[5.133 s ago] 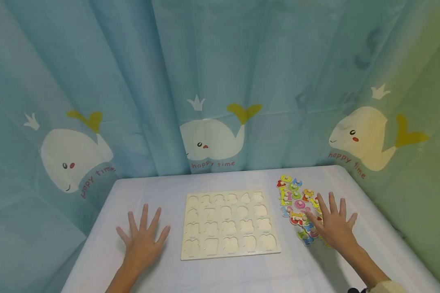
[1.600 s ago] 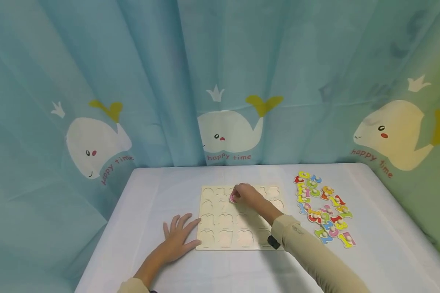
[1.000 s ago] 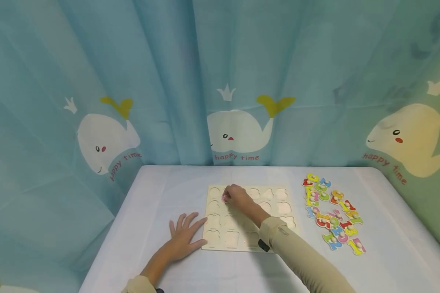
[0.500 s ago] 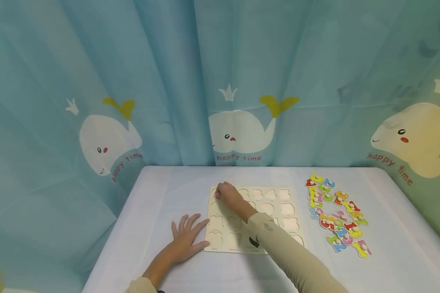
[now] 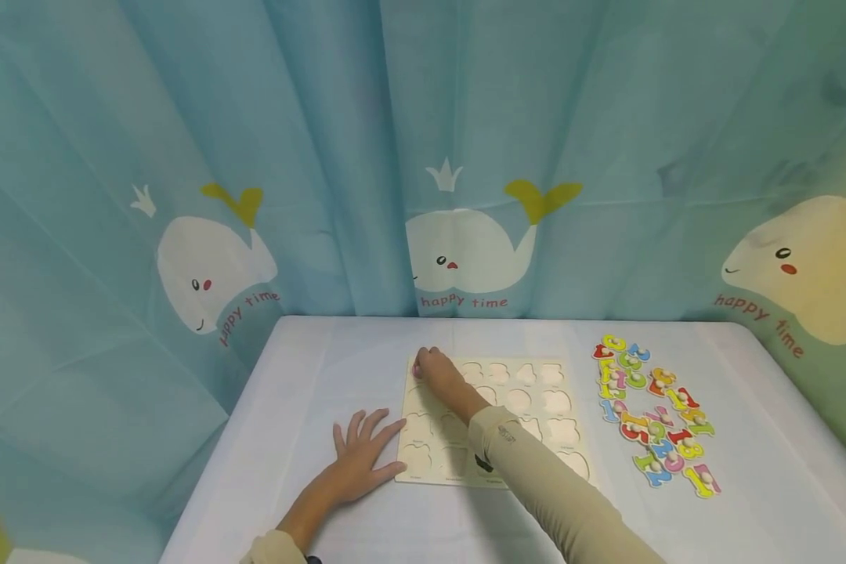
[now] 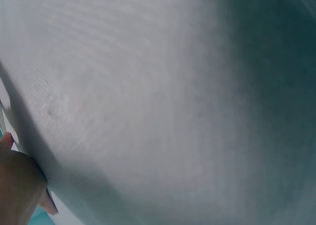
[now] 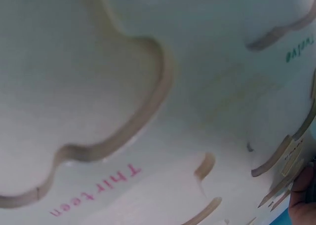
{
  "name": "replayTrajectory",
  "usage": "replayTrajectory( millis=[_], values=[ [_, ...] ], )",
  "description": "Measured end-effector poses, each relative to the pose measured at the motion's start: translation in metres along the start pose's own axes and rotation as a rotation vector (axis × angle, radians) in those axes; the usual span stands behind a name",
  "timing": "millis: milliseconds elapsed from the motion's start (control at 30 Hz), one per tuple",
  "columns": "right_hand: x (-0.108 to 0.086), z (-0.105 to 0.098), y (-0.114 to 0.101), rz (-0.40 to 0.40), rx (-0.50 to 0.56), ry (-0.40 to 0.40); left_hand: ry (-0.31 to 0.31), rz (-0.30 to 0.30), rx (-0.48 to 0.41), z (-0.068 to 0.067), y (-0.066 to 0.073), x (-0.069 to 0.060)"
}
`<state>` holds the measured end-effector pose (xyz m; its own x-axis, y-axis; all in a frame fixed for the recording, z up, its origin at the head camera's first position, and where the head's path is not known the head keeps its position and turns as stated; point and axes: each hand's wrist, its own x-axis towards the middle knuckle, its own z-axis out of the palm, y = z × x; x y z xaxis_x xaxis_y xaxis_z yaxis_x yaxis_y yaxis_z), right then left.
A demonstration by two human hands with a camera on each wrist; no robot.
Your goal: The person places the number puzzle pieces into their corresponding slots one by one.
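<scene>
In the head view, my right hand (image 5: 446, 379) pinches a small pink number puzzle piece (image 5: 417, 370) at the top left recess of the wooden puzzle board (image 5: 489, 484). Fingers cover most of that piece, so whether it sits inside the recess cannot be seen. Flat on the table with fingers spread, my left hand (image 5: 356, 468) touches the board's left edge with thumb and fingertips. The right wrist view shows the board's cut-out recesses close up, with a printed word "Thirteen" (image 7: 96, 190). Only part of the left hand (image 6: 19, 185) enters the left wrist view.
Right of the board lies a loose pile of colourful number pieces (image 5: 634, 428) with small knobs, some overlapping. A white cloth covers the table (image 5: 324, 352). Behind it hangs a blue-green curtain (image 5: 338, 157) with whale prints.
From above the pile, my right hand has come to the board with the pink piece, then slid leftward along the top row to its corner. My left hand has moved to the board's left edge.
</scene>
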<state>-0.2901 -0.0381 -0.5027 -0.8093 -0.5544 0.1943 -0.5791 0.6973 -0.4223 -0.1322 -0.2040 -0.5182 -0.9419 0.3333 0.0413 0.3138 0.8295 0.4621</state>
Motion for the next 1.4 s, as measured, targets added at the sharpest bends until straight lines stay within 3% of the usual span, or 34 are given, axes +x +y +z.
replayTrajectory(
  millis=[167,400,667,900,1067,1200,1400],
  values=[
    [-0.001,-0.002,0.000,-0.005,0.013,0.020,0.014,-0.002,0.003,0.001,-0.001,0.002],
    [-0.005,-0.006,0.008,0.017,0.027,-0.032,0.022,-0.016,0.013,0.003,-0.004,0.001],
    [-0.013,-0.033,0.045,0.089,0.018,-0.008,0.050,-0.044,0.014,0.000,0.000,-0.001],
    [-0.028,-0.068,0.093,0.269,0.043,0.020,0.043,-0.066,0.005,-0.004,0.002,-0.003],
    [-0.050,-0.095,0.135,0.316,0.002,0.042,0.044,-0.073,0.015,-0.003,0.002,-0.003],
    [-0.083,-0.121,0.171,0.353,-0.056,0.098,0.027,-0.060,0.014,0.001,0.000,0.000],
    [-0.143,-0.158,0.214,0.583,-0.143,0.160,0.009,-0.045,0.001,0.003,0.003,0.002]
  ],
)
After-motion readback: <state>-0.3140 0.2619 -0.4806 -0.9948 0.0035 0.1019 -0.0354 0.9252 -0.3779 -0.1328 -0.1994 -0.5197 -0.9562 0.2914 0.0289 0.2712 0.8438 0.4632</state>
